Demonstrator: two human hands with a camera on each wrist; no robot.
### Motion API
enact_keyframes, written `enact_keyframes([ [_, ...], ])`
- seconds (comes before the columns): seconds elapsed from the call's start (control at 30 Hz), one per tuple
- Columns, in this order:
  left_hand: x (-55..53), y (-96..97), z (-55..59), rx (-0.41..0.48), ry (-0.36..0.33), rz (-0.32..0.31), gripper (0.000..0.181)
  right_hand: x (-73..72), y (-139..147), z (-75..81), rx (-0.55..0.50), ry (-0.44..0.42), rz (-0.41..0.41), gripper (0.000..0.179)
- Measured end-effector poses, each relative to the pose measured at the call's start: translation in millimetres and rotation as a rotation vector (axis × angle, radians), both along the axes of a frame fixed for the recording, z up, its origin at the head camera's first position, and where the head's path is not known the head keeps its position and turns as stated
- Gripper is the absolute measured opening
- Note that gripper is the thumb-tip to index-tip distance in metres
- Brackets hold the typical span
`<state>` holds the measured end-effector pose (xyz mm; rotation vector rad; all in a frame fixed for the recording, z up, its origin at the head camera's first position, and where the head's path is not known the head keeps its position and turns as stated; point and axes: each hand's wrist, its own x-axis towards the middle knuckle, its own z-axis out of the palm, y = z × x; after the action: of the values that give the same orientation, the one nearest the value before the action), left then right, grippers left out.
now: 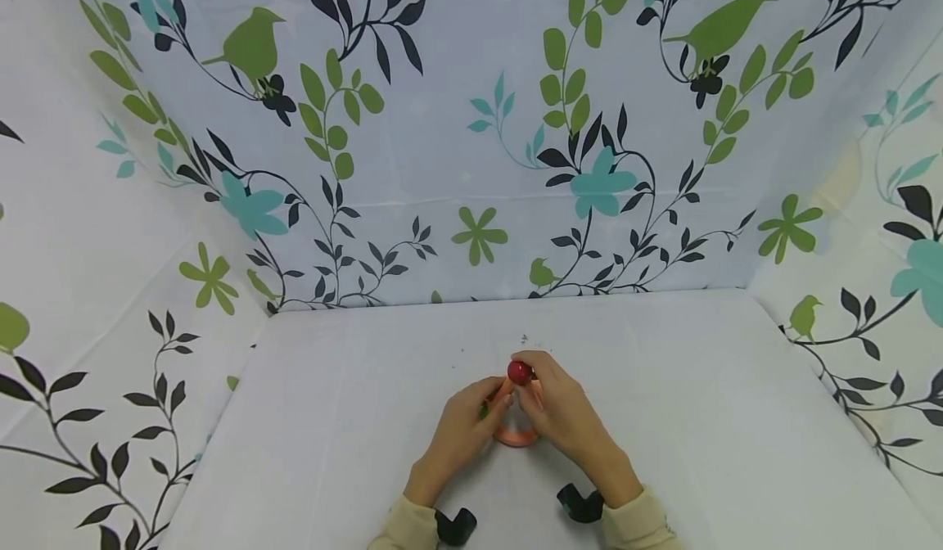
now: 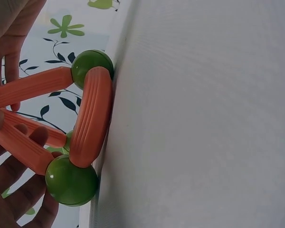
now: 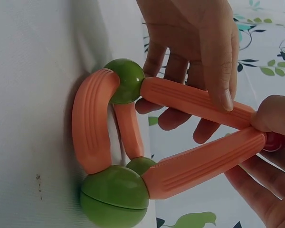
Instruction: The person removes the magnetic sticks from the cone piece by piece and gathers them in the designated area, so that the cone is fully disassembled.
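A toy frame of ribbed orange rods [image 3: 204,159] and green balls [image 3: 115,197] stands on the white table, a curved orange piece [image 3: 91,123] along its base. Its straight rods slope up and meet at a red ball [image 1: 519,372]. My left hand [image 1: 469,415] holds one sloping rod, thumb on the near side and fingers behind it. At the top, my right hand [image 1: 563,411] pinches the red ball where the rods meet, its thumb over the rod ends. In the left wrist view, a green ball [image 2: 72,180] sits near my left fingers; the red ball is hidden there.
The white table [image 1: 354,419] spreads out on both sides of the toy. Behind it and along the sides hangs a cloth [image 1: 442,124] printed with leaves, birds and flowers. A dark strap mount [image 1: 457,525] is near each wrist, beside the beige sleeves.
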<state>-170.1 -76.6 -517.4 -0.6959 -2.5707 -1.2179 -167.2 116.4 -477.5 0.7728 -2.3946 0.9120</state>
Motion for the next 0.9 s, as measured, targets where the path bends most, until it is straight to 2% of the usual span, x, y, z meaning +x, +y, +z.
enact_keyframes([
  [0.13, 0.9, 0.9, -0.9, 0.009, 0.002, 0.006, 0.031, 0.9, 1.4, -1.9, -0.017, 0.026, 0.007, 0.056],
  [0.27, -0.5, 1.3, -2.7, 0.032, 0.014, -0.015, 0.028, 0.4, 2.7, -3.7, -0.036, 0.052, 0.009, 0.052],
  [0.4, -3.5, 0.3, -4.0, 0.043, 0.012, -0.035, 0.026, -1.2, 3.2, -4.6, -0.052, 0.054, 0.014, 0.05],
  [0.57, -7.0, -0.6, -3.6, 0.046, 0.014, -0.027, 0.026, -4.1, 2.5, -4.2, -0.055, 0.055, 0.021, 0.052],
  [0.9, -6.4, 0.4, -2.1, 0.061, -0.038, -0.027, 0.023, -4.8, 2.7, -5.0, -0.055, 0.072, 0.022, 0.052],
])
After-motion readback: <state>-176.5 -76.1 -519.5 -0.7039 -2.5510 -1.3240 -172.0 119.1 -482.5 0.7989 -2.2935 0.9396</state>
